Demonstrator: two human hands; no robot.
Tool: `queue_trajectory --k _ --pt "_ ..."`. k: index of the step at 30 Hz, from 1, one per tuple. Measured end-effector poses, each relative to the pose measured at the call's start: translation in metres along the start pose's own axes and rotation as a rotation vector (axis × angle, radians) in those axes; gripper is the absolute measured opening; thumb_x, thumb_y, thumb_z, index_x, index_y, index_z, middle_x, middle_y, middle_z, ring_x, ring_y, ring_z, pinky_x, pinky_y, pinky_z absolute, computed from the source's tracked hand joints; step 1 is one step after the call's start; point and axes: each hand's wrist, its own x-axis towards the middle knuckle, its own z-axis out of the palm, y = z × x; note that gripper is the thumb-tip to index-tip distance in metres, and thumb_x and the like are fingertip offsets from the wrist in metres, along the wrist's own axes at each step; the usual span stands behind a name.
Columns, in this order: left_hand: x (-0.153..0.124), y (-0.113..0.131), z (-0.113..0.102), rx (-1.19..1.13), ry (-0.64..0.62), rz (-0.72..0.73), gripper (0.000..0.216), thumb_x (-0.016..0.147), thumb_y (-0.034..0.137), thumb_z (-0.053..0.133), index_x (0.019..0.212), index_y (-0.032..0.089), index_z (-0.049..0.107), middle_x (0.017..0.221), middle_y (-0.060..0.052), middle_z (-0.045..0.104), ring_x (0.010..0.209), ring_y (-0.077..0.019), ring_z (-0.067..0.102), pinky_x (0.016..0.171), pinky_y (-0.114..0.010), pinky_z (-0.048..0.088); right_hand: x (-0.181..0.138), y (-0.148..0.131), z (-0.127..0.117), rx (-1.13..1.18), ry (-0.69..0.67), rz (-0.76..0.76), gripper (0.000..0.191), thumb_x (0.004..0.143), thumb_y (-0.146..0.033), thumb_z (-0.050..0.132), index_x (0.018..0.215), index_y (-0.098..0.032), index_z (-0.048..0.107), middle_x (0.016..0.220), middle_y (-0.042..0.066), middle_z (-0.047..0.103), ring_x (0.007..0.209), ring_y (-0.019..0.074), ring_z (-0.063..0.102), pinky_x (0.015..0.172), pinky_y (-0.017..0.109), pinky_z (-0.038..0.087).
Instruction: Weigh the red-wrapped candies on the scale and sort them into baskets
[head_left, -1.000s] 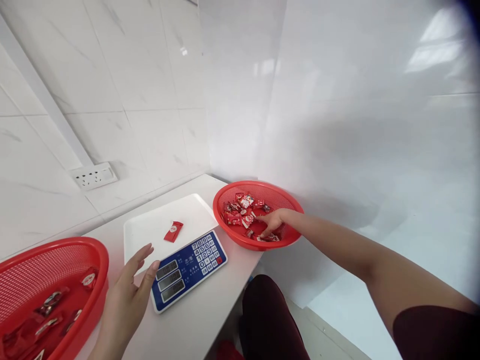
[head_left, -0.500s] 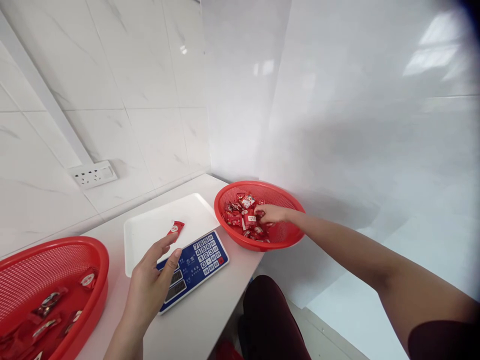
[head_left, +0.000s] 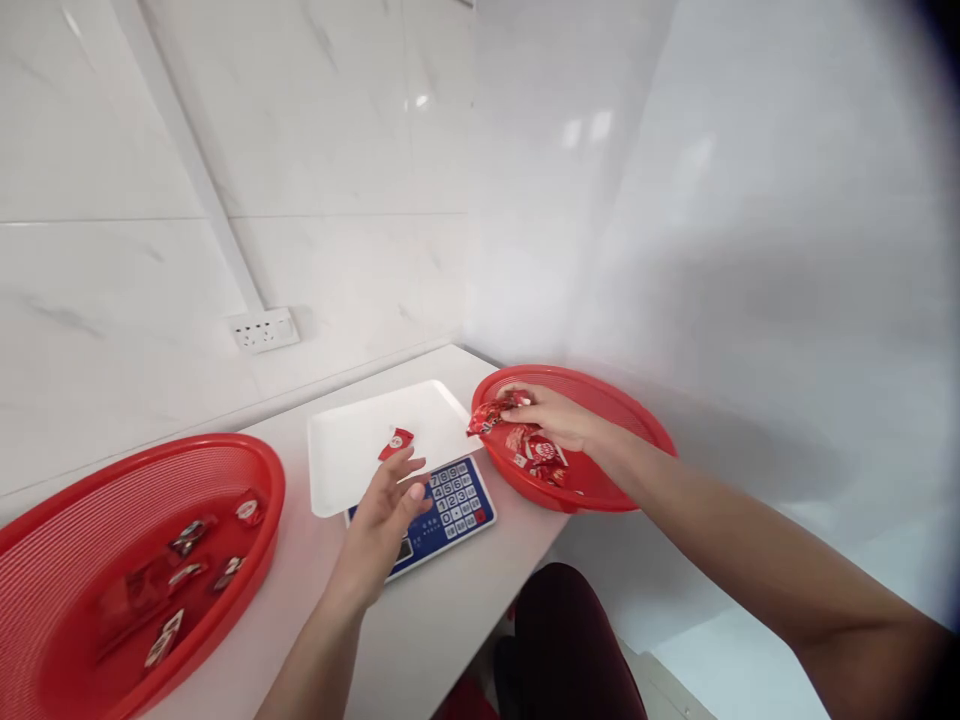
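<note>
A white scale tray [head_left: 352, 455] sits above a blue keypad panel [head_left: 450, 500], and one red candy packet [head_left: 395, 441] lies on the tray. My left hand [head_left: 382, 520] hovers open over the scale, its fingertips just short of that packet. My right hand [head_left: 551, 418] is over the right red basket [head_left: 600, 490], pinching a red candy packet [head_left: 489, 415] lifted above its left rim. More red wrapped candies [head_left: 536, 455] lie in that basket under the hand.
A second red basket [head_left: 150, 480] holding several wrapped candies stands at the left on the white counter. A wall socket [head_left: 262, 329] is on the tiled wall behind. The counter's front edge runs near my dark-clothed knee [head_left: 562, 640].
My right hand closed on a candy packet in the right basket and lifted it toward the scale. My left hand moved forward over the keypad toward the packet on the tray. The camera swung to the left.
</note>
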Motion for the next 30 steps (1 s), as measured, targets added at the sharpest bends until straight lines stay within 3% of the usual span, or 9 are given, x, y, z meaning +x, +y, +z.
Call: queue_trajectory --k 5,9,12,15,19,22,24,28,30 --pt "-0.003 0.0 0.009 -0.284 -0.038 -0.086 0.063 0.079 0.042 0.061 0.135 0.036 0.032 0.142 -0.008 0.038 0.117 -0.0244 0.051 0.079 -0.035 0.054 -0.013 -0.012 0.089 -0.005 -0.339 -0.154 0.021 0.067 -0.019 0.067 0.086 -0.019 0.058 0.081 -0.001 0.062 0.077 0.0134 0.06 0.073 0.027 0.049" --pt "0.004 0.0 0.001 -0.363 0.104 -0.039 0.052 0.072 0.033 0.07 0.119 0.027 0.051 0.121 -0.006 0.057 0.091 -0.0172 0.063 0.07 -0.029 0.054 -0.008 -0.01 0.13 -0.034 -0.439 -0.225 0.024 0.072 -0.027 0.065 0.094 -0.021 0.057 0.088 -0.001 0.061 0.079 0.013 0.06 0.072 0.028 0.05" --pt "0.012 -0.002 -0.016 -0.375 0.278 0.04 0.043 0.067 0.031 0.073 0.107 0.024 0.056 0.108 -0.003 0.063 0.082 -0.0127 0.063 0.07 -0.026 0.052 0.012 -0.009 0.138 -0.057 -0.363 -0.173 0.032 0.077 -0.034 0.061 0.106 -0.022 0.053 0.093 0.002 0.061 0.075 0.0132 0.06 0.06 0.025 0.051" --pt "0.018 0.0 -0.037 -0.379 0.376 0.087 0.045 0.067 0.029 0.073 0.107 0.026 0.053 0.108 -0.001 0.062 0.086 -0.0114 0.061 0.075 -0.027 0.051 0.037 -0.007 0.134 -0.263 -0.196 -0.169 0.046 0.076 -0.036 0.063 0.117 -0.02 0.05 0.1 0.007 0.061 0.081 0.0154 0.059 0.056 0.023 0.049" --pt "0.019 0.005 -0.051 -0.363 0.428 0.095 0.05 0.066 0.027 0.074 0.11 0.026 0.051 0.106 -0.001 0.061 0.089 -0.0125 0.061 0.079 -0.03 0.051 0.058 -0.003 0.129 -0.482 -0.195 -0.143 0.071 0.076 -0.041 0.065 0.136 -0.015 0.036 0.12 0.014 0.057 0.103 0.0227 0.056 0.081 0.033 0.049" --pt "0.019 0.002 -0.049 -0.334 0.427 0.096 0.051 0.067 0.028 0.074 0.112 0.025 0.05 0.106 -0.002 0.061 0.089 -0.0134 0.061 0.079 -0.031 0.051 0.056 -0.003 0.133 -0.531 -0.114 -0.243 0.063 0.08 -0.039 0.062 0.135 -0.017 0.039 0.128 0.015 0.053 0.116 0.0246 0.05 0.098 0.039 0.038" --pt "0.02 -0.002 -0.044 -0.309 0.411 0.1 0.051 0.068 0.028 0.073 0.113 0.025 0.05 0.109 -0.003 0.061 0.09 -0.0135 0.061 0.079 -0.03 0.051 0.049 -0.007 0.139 -0.423 -0.18 -0.251 0.052 0.085 -0.041 0.055 0.129 -0.016 0.047 0.123 0.014 0.057 0.111 0.0229 0.055 0.095 0.039 0.042" --pt "0.019 -0.008 -0.032 -0.272 0.353 0.097 0.049 0.072 0.031 0.07 0.116 0.025 0.05 0.112 -0.003 0.06 0.094 -0.0147 0.061 0.081 -0.03 0.051 0.033 -0.017 0.148 -0.119 -0.532 -0.123 0.044 0.082 -0.035 0.059 0.122 -0.017 0.051 0.098 0.008 0.067 0.081 0.0155 0.065 0.074 0.032 0.054" --pt "0.018 -0.008 -0.032 -0.268 0.337 0.097 0.042 0.077 0.034 0.064 0.116 0.025 0.05 0.116 -0.003 0.058 0.097 -0.0157 0.06 0.082 -0.031 0.051 0.032 -0.019 0.146 -0.137 -0.51 -0.103 0.038 0.079 -0.024 0.062 0.115 -0.018 0.054 0.09 0.004 0.067 0.069 0.0113 0.064 0.068 0.027 0.055"
